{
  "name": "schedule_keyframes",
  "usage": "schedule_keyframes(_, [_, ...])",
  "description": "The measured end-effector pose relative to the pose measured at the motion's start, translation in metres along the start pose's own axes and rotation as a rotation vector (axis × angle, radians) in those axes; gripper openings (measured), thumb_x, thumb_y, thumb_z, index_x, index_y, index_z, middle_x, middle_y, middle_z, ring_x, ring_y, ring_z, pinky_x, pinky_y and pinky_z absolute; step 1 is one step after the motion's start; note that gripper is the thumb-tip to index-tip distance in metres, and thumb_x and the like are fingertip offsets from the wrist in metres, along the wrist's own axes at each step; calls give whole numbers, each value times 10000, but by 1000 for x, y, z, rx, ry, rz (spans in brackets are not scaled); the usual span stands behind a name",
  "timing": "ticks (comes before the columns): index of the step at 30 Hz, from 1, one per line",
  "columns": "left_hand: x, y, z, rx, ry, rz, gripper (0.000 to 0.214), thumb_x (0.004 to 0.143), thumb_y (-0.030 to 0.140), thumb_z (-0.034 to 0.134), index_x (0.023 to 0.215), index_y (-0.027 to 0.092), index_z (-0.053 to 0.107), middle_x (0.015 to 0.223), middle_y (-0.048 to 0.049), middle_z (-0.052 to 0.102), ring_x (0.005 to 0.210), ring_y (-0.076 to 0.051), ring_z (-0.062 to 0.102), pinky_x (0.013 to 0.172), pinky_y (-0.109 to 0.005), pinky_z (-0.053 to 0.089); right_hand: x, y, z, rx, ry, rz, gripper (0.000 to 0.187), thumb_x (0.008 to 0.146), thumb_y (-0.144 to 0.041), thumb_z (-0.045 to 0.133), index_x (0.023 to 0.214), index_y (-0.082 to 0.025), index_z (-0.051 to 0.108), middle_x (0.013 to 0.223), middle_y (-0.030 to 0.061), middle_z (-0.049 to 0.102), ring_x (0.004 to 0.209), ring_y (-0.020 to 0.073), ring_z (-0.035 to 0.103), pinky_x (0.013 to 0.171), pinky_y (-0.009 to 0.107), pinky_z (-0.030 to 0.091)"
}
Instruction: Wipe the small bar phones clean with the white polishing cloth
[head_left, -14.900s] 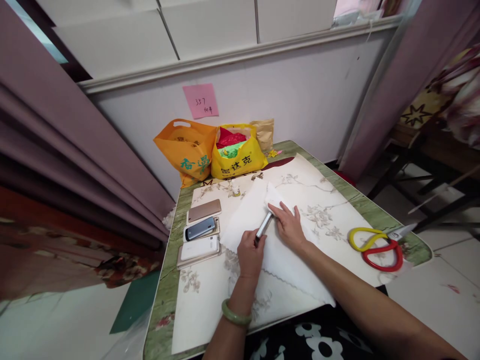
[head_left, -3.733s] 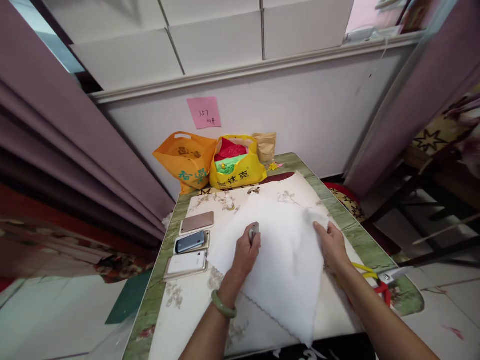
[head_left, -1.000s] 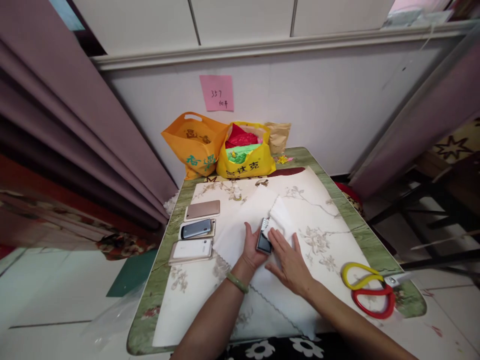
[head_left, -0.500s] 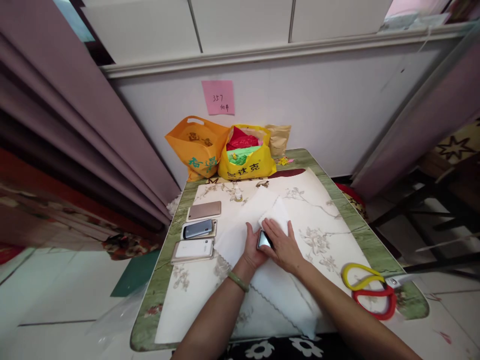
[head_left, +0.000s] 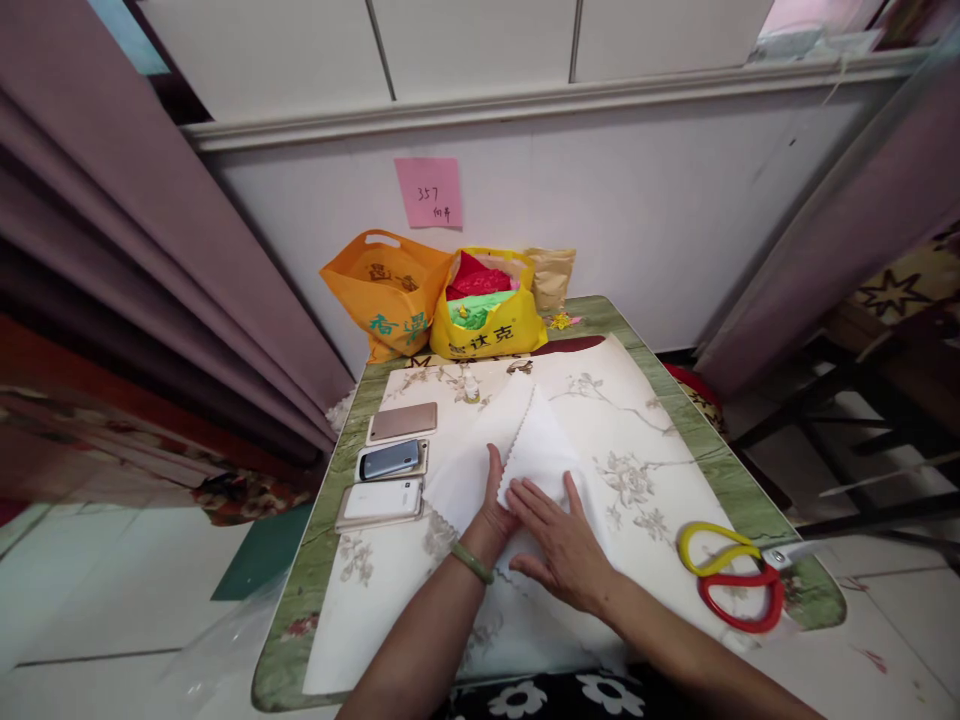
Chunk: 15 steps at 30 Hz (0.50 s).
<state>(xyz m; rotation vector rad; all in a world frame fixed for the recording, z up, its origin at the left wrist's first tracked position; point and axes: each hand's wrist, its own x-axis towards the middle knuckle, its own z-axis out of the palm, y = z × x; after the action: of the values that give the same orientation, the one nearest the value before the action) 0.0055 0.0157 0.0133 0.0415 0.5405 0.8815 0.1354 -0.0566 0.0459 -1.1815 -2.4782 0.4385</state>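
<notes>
A white cloth (head_left: pixel 529 430) with a scalloped edge is spread on the table, one part folded over. Its folded part covers the palm of my left hand (head_left: pixel 495 510), whose thumb stands up beside the cloth edge. The phone that showed in that palm earlier is now hidden under the cloth. My right hand (head_left: pixel 559 540) lies on top with its fingers stretched, pressing the cloth against the left palm. Left of the hands lie several phones: a rose-gold one (head_left: pixel 403 421), a dark blue-grey one (head_left: pixel 390 460) and a white one (head_left: pixel 384 499).
Large scissors (head_left: pixel 739 575) with yellow and red handles lie at the right edge. A small white bottle (head_left: pixel 471 388) stands beyond the cloth. At the back are an orange bag (head_left: pixel 390 290), a yellow bag (head_left: pixel 491 335) with bright contents, and a brown paper pouch (head_left: pixel 551 278).
The cloth has been drawn over the phone in my left hand, so the phone no longer shows. My right hand has shifted slightly down towards me and lies flatter on the cloth.
</notes>
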Motion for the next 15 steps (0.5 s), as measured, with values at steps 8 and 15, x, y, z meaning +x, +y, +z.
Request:
schedule_keyframes(8, [7,-1,-1,-142,-97,94,595,882,596,444,1124,93,652,1045,-134,722,1096,-259,627,1053,-372,372,34,44,-27,300,393,239,432,1007,-398,280,1367,-283,491,1390,44,531,1341,221,419,1150,573,152])
schedule_keyframes(15, [14,-1,-3,-114,-129,71,657,873,625,433,1244,107,591,1167,-125,685,1267,-267,505,1116,-392,286,75,77,-21,150,458,340,496,994,-417,279,1372,-171,485,1404,103,511,1350,215,400,1147,477,239])
